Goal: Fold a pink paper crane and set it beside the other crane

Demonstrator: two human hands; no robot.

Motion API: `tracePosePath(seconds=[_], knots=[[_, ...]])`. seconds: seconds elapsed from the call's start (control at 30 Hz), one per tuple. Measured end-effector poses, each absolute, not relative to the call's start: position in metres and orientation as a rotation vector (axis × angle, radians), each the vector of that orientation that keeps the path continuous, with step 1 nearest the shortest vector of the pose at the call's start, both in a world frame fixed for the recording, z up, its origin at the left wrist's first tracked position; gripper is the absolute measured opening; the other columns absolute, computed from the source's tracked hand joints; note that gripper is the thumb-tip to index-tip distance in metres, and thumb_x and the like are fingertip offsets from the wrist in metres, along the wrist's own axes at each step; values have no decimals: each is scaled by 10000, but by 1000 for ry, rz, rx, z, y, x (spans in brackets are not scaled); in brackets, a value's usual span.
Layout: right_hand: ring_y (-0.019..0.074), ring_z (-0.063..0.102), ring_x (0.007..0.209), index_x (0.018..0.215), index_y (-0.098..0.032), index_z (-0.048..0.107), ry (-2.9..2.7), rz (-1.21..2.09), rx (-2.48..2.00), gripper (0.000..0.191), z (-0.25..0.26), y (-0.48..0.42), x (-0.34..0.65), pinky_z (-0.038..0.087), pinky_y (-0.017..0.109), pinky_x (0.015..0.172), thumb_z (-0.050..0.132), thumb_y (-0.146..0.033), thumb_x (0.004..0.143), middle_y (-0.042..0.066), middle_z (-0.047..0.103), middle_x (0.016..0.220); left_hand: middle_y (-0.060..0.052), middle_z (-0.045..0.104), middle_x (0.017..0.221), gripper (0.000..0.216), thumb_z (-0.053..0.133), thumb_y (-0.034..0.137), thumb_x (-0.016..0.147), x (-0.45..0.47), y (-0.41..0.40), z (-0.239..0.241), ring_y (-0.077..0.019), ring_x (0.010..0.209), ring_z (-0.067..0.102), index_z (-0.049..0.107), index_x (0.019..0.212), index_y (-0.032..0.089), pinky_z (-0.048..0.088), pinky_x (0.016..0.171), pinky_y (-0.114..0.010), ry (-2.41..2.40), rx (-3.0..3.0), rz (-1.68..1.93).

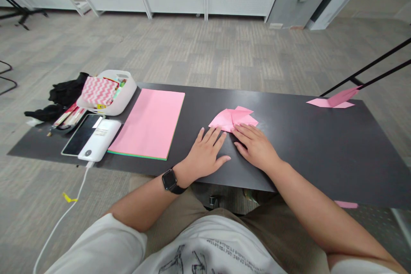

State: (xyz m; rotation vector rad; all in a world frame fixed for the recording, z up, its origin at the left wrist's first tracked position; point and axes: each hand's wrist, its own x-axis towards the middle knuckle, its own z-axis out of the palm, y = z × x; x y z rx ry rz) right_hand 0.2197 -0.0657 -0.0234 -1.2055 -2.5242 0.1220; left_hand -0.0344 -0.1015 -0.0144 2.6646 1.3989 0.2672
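Observation:
A folded pink sheet of paper (231, 116) lies in front of me on the dark table (285, 145). My left hand (207, 153) rests flat with its fingers spread, the fingertips at the paper's near left edge. On the near right part of the paper, the fingers of my right hand (253, 144) lie stretched out and press down. Its thumb is apart from the fingers. Neither hand grips anything. The fingers cover part of the paper's near edge.
To the left lies a stack of coloured paper (149, 124), pink on top. Beyond it are a white basket (126, 96), a phone (81, 135), a white power bank (100, 140) with a cable, and black cloth (69, 90). A folded pink paper piece (335, 99) sits at the far right corner.

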Motion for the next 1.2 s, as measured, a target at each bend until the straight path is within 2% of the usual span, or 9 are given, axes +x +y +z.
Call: tracePosePath(seconds=[0.1,0.27,0.4,0.7,1.0,1.2], knots=[[338,570,1500,1558,-225,635,-2438,176,-1182,506,-20,-65,225,487,601,1248,565,-261,1058,155,644,1575,-217,350,1779,769,491,628,1092,-34,-99,-15,-377,1675,307,427,1676,132,221,1367,-644,1398,2655,268],[313,683,1339,1445,-274,731,-2341,146,-1211,433,-14,-65,231,550,565,1176,551,-229,1054,117,754,1414,-216,354,1777,774,508,623,1088,-33,-97,-17,-379,1673,309,424,1678,130,225,1366,-639,1401,2645,280],[327,660,1384,1439,-231,736,-2426,150,-1213,425,-17,-63,228,534,570,1198,543,-244,1061,126,721,1479,-217,345,1781,768,492,616,1097,-33,-96,-16,-374,1679,296,435,1670,109,222,1371,-629,1409,2645,270],[327,641,1402,1489,-246,698,-2476,140,-1254,467,-24,-59,229,513,580,1193,527,-219,1055,109,695,1523,-214,367,1771,733,545,573,1083,-31,-92,-13,-383,1675,305,446,1667,141,240,1364,-643,1443,2638,275],[339,640,1333,1437,-207,718,-2491,116,-1316,430,-21,-59,223,509,553,1130,533,-200,1048,129,701,1498,-226,391,1755,684,546,484,1090,-2,-83,-1,-365,1641,366,484,1621,58,233,1390,-541,1401,2722,336],[349,618,1348,1422,-206,714,-2394,161,-1318,425,-23,-58,228,511,561,1139,543,-206,1032,160,690,1475,-222,419,1739,667,532,518,1091,-2,-79,-11,-401,1629,373,510,1623,117,249,1366,-609,1450,2731,313]])
